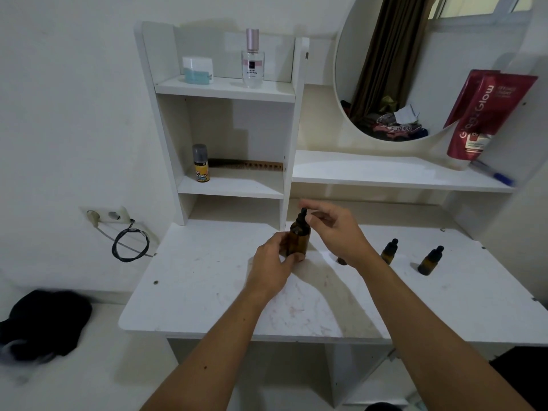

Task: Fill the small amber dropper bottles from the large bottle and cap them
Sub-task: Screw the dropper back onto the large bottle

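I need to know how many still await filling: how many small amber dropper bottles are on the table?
3. Two capped ones stand right of the right hand: one near the wrist, one further right. A third peeks out beneath that wrist, mostly hidden.

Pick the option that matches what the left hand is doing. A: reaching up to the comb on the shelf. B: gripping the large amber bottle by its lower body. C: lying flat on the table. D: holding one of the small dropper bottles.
B: the left hand wraps around the lower body of the large amber bottle, standing upright on the table.
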